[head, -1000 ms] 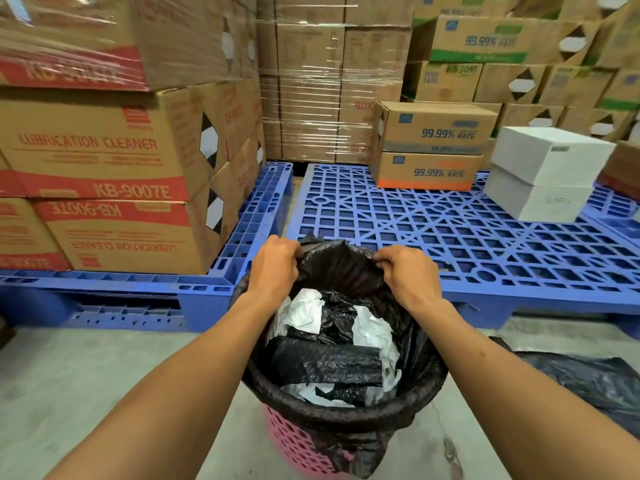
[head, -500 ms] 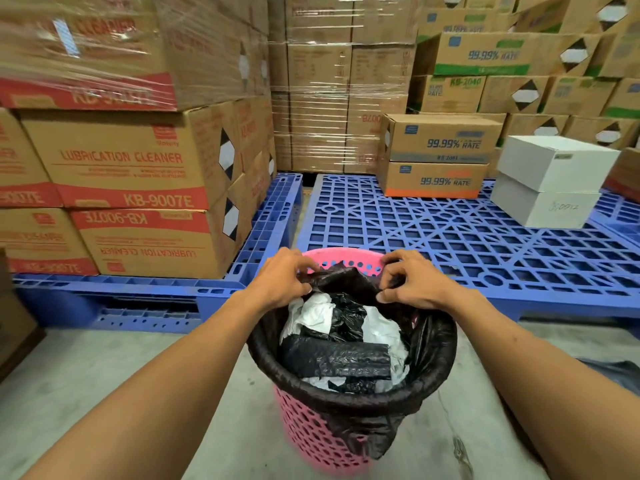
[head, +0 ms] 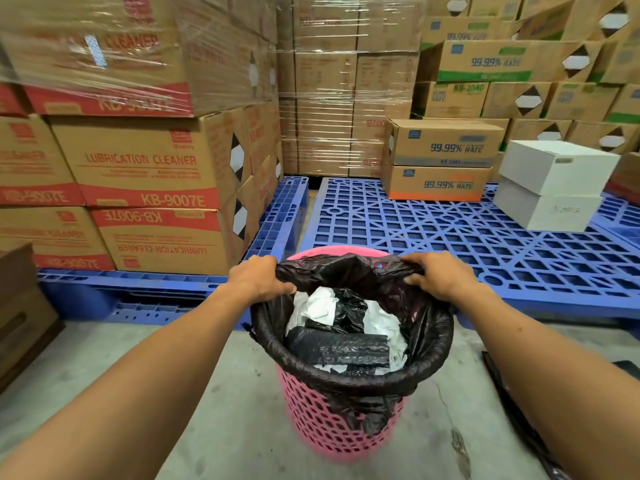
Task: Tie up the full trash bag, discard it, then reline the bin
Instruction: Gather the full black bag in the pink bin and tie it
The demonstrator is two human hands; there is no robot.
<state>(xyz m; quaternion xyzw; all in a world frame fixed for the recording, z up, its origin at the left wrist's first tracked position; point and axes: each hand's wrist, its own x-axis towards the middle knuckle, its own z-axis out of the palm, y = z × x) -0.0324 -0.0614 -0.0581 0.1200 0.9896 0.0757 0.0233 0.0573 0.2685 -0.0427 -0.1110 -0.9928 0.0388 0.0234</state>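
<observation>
A pink perforated bin (head: pixel 322 420) stands on the concrete floor, lined with a black trash bag (head: pixel 349 379) whose near edge is still rolled over the rim. Inside lie crumpled white paper (head: pixel 318 306) and a roll of black bags (head: pixel 337 349). My left hand (head: pixel 258 278) grips the far edge of the bag at the left. My right hand (head: pixel 436 275) grips the same edge at the right. The far edge is lifted off the rim, and the bare pink rim (head: pixel 332 251) shows behind it.
Blue plastic pallets (head: pixel 450 237) lie just behind the bin, carrying stacked cardboard boxes (head: pixel 145 174) at left and two white boxes (head: pixel 550 188) at right. Black plastic sheet (head: pixel 512 417) lies on the floor under my right arm. A brown box (head: pixel 20 306) sits at far left.
Both hands peeled the bag's far edge off the rim, exposing the pink rim behind, then spread apart along that edge. The view has lifted.
</observation>
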